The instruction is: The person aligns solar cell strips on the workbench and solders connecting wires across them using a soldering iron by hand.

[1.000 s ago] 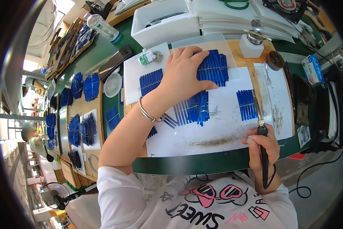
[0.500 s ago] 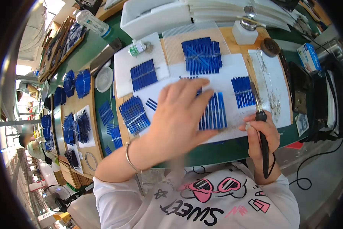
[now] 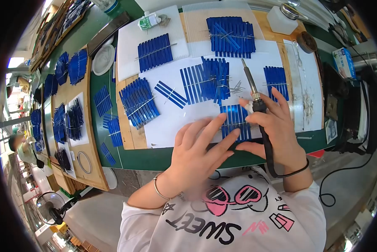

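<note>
Several blue strips lie side by side as a panel near the front edge of the white paper. Fingertips of my left hand touch the panel's left side, with the fingers apart. On the other side, my right hand holds a soldering iron, its metal tip pointing up and away over the paper. Behind the panel lie a stack of blue strips, with thin wires beside it. More blue bundles lie at the left, back and right.
At the back stand a white bottle with a metal cap and a round brown tin. A white dish sits left of the board. The iron's black cable loops beside my right wrist. A co-worker is at far left.
My left hand has moved from the back stack to the front panel. My right hand has moved left with the iron to the panel's right side. The view has shifted.
</note>
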`<state>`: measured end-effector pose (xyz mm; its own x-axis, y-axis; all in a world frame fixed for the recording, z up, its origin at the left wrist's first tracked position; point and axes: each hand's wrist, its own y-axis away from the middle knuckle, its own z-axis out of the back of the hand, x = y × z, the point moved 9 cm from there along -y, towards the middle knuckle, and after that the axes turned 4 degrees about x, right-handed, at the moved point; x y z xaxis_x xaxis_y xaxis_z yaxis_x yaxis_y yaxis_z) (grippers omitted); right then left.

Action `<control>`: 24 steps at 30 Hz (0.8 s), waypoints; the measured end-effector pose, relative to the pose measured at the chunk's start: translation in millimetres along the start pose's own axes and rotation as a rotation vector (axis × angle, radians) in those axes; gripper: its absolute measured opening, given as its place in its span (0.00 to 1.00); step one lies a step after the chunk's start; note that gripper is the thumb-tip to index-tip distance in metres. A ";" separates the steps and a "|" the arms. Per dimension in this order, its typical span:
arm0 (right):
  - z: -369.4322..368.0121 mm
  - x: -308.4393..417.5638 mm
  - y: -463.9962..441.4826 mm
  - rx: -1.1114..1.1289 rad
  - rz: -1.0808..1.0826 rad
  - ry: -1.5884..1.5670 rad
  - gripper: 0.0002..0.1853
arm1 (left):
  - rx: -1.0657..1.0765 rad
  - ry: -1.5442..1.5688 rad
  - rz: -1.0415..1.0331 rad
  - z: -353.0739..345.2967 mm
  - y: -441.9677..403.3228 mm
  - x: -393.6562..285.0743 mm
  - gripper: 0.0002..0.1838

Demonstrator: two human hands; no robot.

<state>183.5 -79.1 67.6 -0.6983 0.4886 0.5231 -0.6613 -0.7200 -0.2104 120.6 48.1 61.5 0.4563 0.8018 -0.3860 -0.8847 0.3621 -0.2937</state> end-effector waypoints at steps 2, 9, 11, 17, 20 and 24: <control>-1.0 -1.0 0.4 -0.001 -0.010 0.048 0.30 | -0.002 -0.012 0.008 -2.1 -0.7 -1.3 0.26; -2.5 2.7 4.1 -0.039 -0.011 0.151 0.31 | -0.017 -0.095 0.022 -7.7 1.0 -1.6 0.24; -3.2 2.9 4.4 -0.040 -0.015 0.152 0.31 | -0.020 -0.093 0.028 -8.1 1.4 -1.5 0.24; 2.4 1.3 5.2 -0.079 -0.046 0.110 0.33 | -0.057 -0.046 0.035 -7.6 1.2 -2.1 0.24; 4.2 1.0 5.7 -0.110 -0.038 0.089 0.35 | -0.098 -0.097 -0.022 -8.0 -0.8 -10.0 0.24; 2.2 0.4 7.2 -0.097 -0.014 0.089 0.35 | -0.043 -0.119 0.006 -11.8 -2.9 -10.5 0.24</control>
<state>179.1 -85.1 68.1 -0.7079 0.5429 0.4518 -0.6912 -0.6642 -0.2847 119.5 33.0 56.1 0.4341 0.8555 -0.2822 -0.8812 0.3383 -0.3302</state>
